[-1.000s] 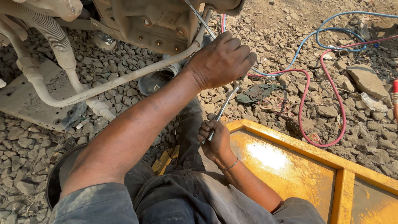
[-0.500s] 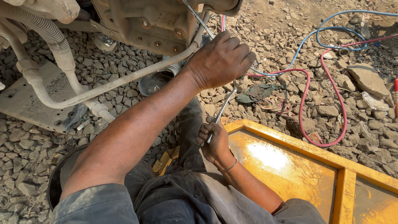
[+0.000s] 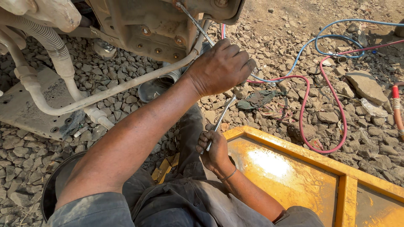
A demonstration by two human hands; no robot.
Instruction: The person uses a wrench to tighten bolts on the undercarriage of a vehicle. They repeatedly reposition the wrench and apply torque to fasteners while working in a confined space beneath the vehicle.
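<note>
- The head view looks down on a person seated on gravel under a dirty metal machine housing [image 3: 155,25].
- The left hand [image 3: 221,67] is at about 12 o'clock from the centre of the picture, and its grip is clenched over the upper part of a long thin metal rod [image 3: 219,122].
- The right hand [image 3: 214,147] is lower, near the centre, and its grip is closed around the lower end of the same rod.
- The rod runs slanted from the right hand up toward 11 o'clock, passes under the left hand and reaches the housing at its top end.
- Compared with the earlier pictures, almost nothing has changed: both hands keep the same places on the rod, so the work on the housing seems to be in a steady hold and not in a new step.
- A pale corrugated hose [image 3: 54,46] hangs at 10 o'clock.
- A red cable [image 3: 336,105] and a blue cable [image 3: 320,38] lie on the stones at 2 o'clock.
- A yellow metal frame [image 3: 303,153] lies at 4 o'clock, just beside the right hand.
</note>
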